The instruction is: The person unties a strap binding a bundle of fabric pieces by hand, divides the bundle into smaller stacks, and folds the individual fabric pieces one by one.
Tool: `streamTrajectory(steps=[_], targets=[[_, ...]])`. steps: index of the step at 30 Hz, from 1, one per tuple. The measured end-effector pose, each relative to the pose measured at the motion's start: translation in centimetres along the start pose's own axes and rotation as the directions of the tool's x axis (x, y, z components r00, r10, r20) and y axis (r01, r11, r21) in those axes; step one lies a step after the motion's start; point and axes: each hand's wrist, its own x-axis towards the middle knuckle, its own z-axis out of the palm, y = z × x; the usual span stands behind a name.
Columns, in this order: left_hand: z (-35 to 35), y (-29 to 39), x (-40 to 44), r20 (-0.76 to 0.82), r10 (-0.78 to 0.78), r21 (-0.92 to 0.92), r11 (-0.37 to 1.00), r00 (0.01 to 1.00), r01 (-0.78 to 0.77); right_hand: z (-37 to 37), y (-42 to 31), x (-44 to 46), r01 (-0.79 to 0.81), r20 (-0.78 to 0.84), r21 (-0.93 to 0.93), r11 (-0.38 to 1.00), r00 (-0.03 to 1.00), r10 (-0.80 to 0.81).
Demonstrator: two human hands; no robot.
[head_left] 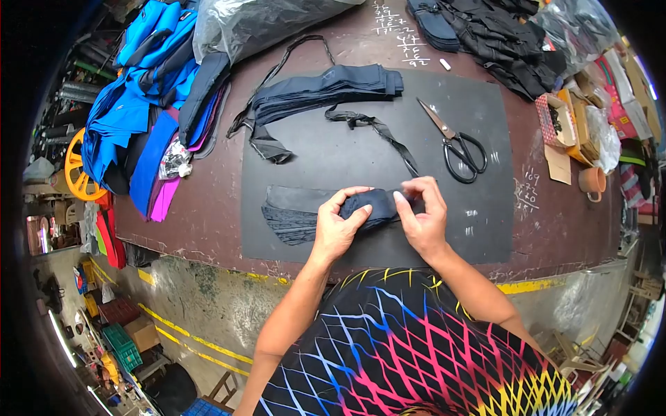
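A stack of dark navy fabric pieces (371,206) is between my two hands, above the front part of the black mat (465,229). My left hand (336,225) grips its left end, thumb on top and fingers wrapped behind. At the right end, my right hand (424,215) has its thumb and curled fingers pinched on the edge of the same stack. Left of my hands lies a fanned pile of dark fabric strips (288,222). Farther back sit another pile of folded navy strips (326,90) and a twisted black cloth strip (378,128).
Scissors with black handles (463,154) lie on the mat at right. Blue garments (149,69) and a grey plastic bag (257,31) occupy the back left. Black fabric (506,52), a small patterned box (555,118) and an orange-brown mug (592,182) stand along the right side.
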Motion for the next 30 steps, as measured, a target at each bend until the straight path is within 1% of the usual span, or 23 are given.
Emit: streamTrajectory(steps=[1, 2, 3, 5, 9, 10, 11, 13, 14, 15, 17, 18, 19, 21, 23, 26, 29, 30], targets=[[0.0, -0.1, 0.0, -0.003, 0.012, 0.021, 1.0, 1.0, -0.012, -0.1, -0.2, 0.0, 0.118, -0.022, -0.083, 0.99, 0.993, -0.12], [0.1, -0.2, 0.0, -0.002, 0.024, 0.041, 0.999, 1.0, -0.023, -0.1, -0.4, -0.1, 0.115, -0.025, -0.086, 0.99, 0.993, -0.117], [0.1, -0.3, 0.0, 0.005, 0.021, 0.04, 0.999, 1.0, -0.021, 0.0, -0.8, -0.2, 0.028, 0.05, -0.032, 0.999, 0.998, -0.027], [0.1, -0.3, 0.1, -0.01, 0.011, 0.056, 0.998, 1.0, -0.011, 0.3, -1.1, -0.3, -0.149, 0.216, 0.059, 0.987, 0.967, 0.133], [0.1, 0.0, -0.3, -0.032, -0.01, 0.065, 0.998, 0.999, 0.012, 0.1, -0.1, -0.3, -0.184, 0.255, 0.079, 0.98, 0.954, 0.159], [0.2, 0.1, -0.2, -0.029, -0.017, 0.063, 0.998, 0.999, 0.019, 0.0, 0.1, -0.3, -0.184, 0.253, 0.078, 0.98, 0.954, 0.159], [0.2, 0.0, -0.1, -0.027, -0.016, 0.062, 0.998, 1.0, 0.018, 0.0, 0.2, -0.3, -0.208, 0.216, 0.081, 0.975, 0.959, 0.186], [0.2, 0.0, 0.0, -0.024, 0.021, 0.051, 0.999, 1.0, -0.02, 0.0, -0.1, -0.1, -0.255, 0.146, 0.094, 0.963, 0.96, 0.24], [0.2, 0.0, 0.0, -0.025, 0.04, 0.047, 0.998, 0.999, -0.039, 0.0, -0.3, 0.0, -0.254, 0.149, 0.095, 0.963, 0.96, 0.238], [0.1, -0.1, 0.0, -0.029, 0.041, 0.048, 0.998, 0.999, -0.04, -0.1, -0.5, 0.0, -0.148, 0.078, 0.032, 0.988, 0.986, 0.146], [0.1, -0.6, 0.1, -0.071, -0.025, 0.023, 0.999, 0.997, 0.026, -0.2, -1.2, 0.2, 0.052, -0.049, -0.117, 0.992, 0.997, -0.058], [0.0, -0.8, 0.0, -0.086, -0.062, 0.01, 0.998, 0.994, 0.063, 0.0, -1.2, 0.0, 0.048, -0.051, -0.118, 0.992, 0.997, -0.055], [0.0, -1.0, 0.0, -0.081, -0.064, 0.01, 0.998, 0.995, 0.065, 0.2, -1.2, -0.2, -0.005, 0.035, -0.061, 0.998, 0.999, 0.007], [-0.1, -1.2, 0.2, -0.1, -0.047, 0.053, 0.997, 0.994, 0.053, 0.4, -0.9, -0.2, -0.117, 0.216, 0.04, 0.992, 0.971, 0.106], [0.0, -0.6, 0.2, -0.123, -0.033, 0.074, 0.996, 0.992, 0.042, 0.3, -0.5, 0.0, -0.113, 0.227, 0.037, 0.993, 0.969, 0.102], [0.3, 0.5, -0.3, -0.04, 0.02, 0.098, 0.995, 0.999, -0.016, 0.2, -0.3, -0.3, -0.126, 0.238, 0.026, 0.992, 0.964, 0.116], [0.1, -0.2, 0.1, -0.028, 0.033, 0.056, 0.998, 0.999, -0.031, 0.4, -0.3, -0.2, -0.202, 0.068, 0.081, 0.976, 0.978, 0.197], [0.0, -0.4, 0.2, -0.027, 0.04, 0.035, 0.999, 0.999, -0.039, 0.5, -0.4, -0.1, -0.201, 0.072, 0.083, 0.976, 0.978, 0.195]])
